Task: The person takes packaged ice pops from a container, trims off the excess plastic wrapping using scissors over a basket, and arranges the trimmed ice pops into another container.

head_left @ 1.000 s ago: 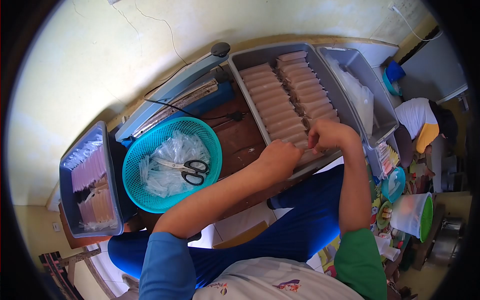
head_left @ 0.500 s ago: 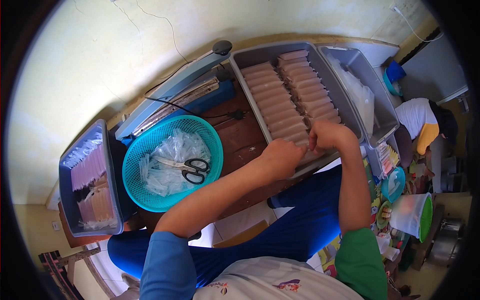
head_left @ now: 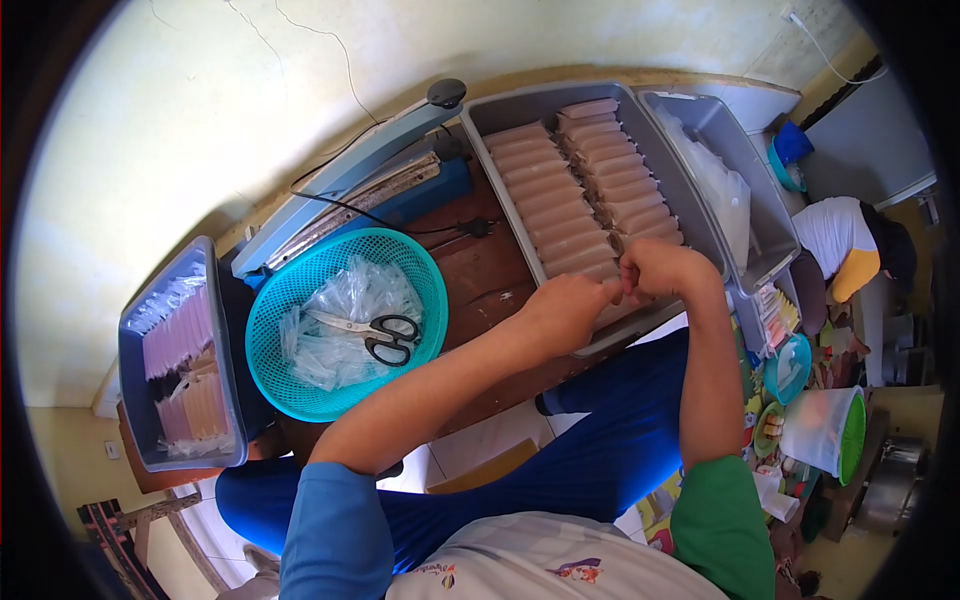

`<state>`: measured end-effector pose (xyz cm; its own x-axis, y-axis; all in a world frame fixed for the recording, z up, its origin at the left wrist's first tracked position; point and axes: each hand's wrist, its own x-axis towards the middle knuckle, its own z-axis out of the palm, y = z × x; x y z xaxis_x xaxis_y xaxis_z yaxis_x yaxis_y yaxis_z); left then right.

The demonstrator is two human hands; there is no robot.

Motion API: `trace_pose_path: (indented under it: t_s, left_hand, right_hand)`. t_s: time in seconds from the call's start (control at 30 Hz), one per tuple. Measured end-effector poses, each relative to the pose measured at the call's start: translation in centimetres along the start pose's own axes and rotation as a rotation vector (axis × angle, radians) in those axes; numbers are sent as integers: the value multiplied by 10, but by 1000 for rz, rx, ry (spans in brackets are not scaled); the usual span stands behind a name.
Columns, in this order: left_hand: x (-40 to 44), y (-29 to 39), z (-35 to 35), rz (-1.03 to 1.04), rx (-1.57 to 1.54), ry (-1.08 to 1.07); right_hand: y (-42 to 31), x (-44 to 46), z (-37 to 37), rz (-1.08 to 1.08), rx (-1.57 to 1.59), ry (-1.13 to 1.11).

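Note:
Both of my hands meet over the near end of a grey tray (head_left: 515, 215), their fingertips pinched close together. A pinkish filled plastic tube (head_left: 612, 316) shows just under the fingers, mostly covered by them. My left hand (head_left: 568, 312) is closed on its left part, my right hand (head_left: 660, 272) on its right part; the exact grip is hidden. Two rows of similar pink-brown filled tubes (head_left: 545, 190) lie side by side in the tray, their gathered ends meeting along the middle.
Left of the tray stand a turquoise basket (head_left: 262, 345) with clear plastic sleeves and black-handled scissors (head_left: 388, 340), and a long blue sealer (head_left: 350, 190). A bin (head_left: 232, 400) of tubes sits far left. Another grey tray (head_left: 770, 235) holds plastic bags. A person (head_left: 835, 235) bends at far right.
My fingers have shifted slightly where they meet, and my right hand has turned a little. The trays, basket and tubes stay in place.

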<state>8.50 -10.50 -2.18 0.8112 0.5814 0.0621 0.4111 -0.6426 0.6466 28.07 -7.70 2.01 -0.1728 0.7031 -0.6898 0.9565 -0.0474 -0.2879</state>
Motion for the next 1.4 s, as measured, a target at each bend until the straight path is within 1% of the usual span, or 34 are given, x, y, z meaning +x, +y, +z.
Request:
trace_pose_path:
  t_s: [0.03, 0.13, 0.2, 0.23, 0.3, 0.37, 0.43, 0.6, 0.83, 0.93, 1.07, 1.13, 1.23, 1.3, 1.33, 1.4]
  left_hand:
    - [0, 0, 0, 0, 0, 0]
    - [-1, 0, 1, -15, -77, 25]
    - [0, 2, 1, -40, 39, -21]
    - [1, 0, 4, -41, 39, -19]
    - [1, -2, 8, 24, 104, -36]
    - [1, -1, 10, -1, 93, -39]
    - [0, 1, 7, -28, 82, -45]
    - [0, 0, 6, -30, 21, -7]
    - [1, -1, 7, -24, 65, -32]
    - [0, -2, 5, -16, 61, -41]
    - [0, -3, 7, -2, 64, -23]
    - [0, -3, 7, -10, 69, -16]
    - [-2, -6, 7, 28, 84, 37]
    - [-4, -6, 4, 58, -66, 95]
    - [-5, -6, 1, 57, -64, 95]
    - [-8, -5, -6, 43, -189, 110]
  right_hand:
    - [1, 0, 0, -42, -4, 7]
    - [-1, 1, 1, 0, -18, -17]
    - [-2, 1, 2, -16, -22, -10]
    - [-2, 0, 2, -31, -26, -1]
    - [0, 4, 3, -30, -36, -2]
    - [0, 4, 4, -26, -43, -4]
    - [-5, 0, 2, 35, -3, -8]
    - [2, 3, 2, 13, -14, -21]
    - [2, 6, 7, 4, -51, 12]
    - [-1, 4, 5, 14, -43, -7]
    - [4, 9, 9, 23, -69, 4]
    - [2, 6, 8, -5, -89, 15]
    - [0, 1, 5, -26, -78, 28]
    - [1, -1, 2, -34, -63, 47]
    - [1, -3, 0, -40, -49, 66]
    - [-4, -7, -4, -61, -54, 86]
